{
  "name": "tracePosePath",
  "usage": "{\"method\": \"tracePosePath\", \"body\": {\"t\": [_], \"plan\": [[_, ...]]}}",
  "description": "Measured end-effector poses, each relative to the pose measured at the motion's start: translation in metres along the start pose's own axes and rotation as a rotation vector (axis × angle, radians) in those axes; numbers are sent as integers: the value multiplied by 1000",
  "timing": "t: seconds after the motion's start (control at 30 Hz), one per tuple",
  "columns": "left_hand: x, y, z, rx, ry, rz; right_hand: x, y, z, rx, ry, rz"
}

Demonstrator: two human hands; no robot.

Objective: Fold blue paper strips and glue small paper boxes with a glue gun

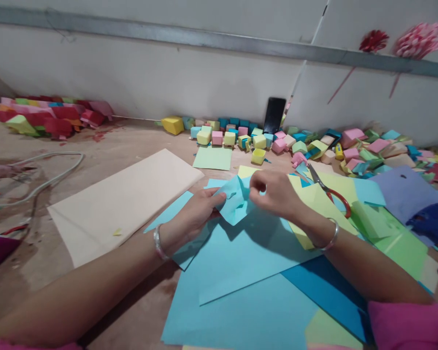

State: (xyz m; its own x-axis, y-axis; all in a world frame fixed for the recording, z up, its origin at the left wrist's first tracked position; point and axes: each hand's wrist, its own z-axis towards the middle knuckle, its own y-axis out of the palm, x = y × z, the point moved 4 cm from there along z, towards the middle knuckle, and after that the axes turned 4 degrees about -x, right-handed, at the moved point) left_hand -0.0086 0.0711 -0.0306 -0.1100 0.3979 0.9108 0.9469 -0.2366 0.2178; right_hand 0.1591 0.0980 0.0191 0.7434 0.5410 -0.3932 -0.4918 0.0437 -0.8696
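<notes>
Between my hands is a small light-blue piece of paper [235, 206], creased and partly folded, with flaps standing up. My left hand [191, 216] pinches its left side, thumb on top and fingers beneath. At its right edge my right hand [279, 194] is closed, thumb and forefinger curled together against the paper. Below them lie large light-blue sheets [241, 311], overlapping one another. Orange-handled scissors [330, 192] rest on yellow paper [314, 209] to the right of my right hand.
Cream sheets [127, 204] lie at left, a pale green sheet [212, 158] ahead. Small paper boxes [217, 138] line the wall, beside an upright phone [275, 115]. Red and pink paper pieces [54, 116] are heaped far left. A blue glue gun [432, 223] sits at right.
</notes>
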Motion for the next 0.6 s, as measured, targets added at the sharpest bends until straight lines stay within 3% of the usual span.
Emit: {"method": "tracePosePath", "body": {"t": [0.1, 0.2, 0.3, 0.6], "plan": [[-3, -5, 4, 19, -30, 54, 27, -6, 10, -27, 206, 69], [1, -6, 3, 26, 12, 206, 46, 4, 14, -185, 276, 37], [7, -3, 0, 24, 102, 366, 53, 16, 14, -272, 267, 11], [1, -6, 5, -14, 54, 303, 48, 18, 15, -185, 56, 251]]}}
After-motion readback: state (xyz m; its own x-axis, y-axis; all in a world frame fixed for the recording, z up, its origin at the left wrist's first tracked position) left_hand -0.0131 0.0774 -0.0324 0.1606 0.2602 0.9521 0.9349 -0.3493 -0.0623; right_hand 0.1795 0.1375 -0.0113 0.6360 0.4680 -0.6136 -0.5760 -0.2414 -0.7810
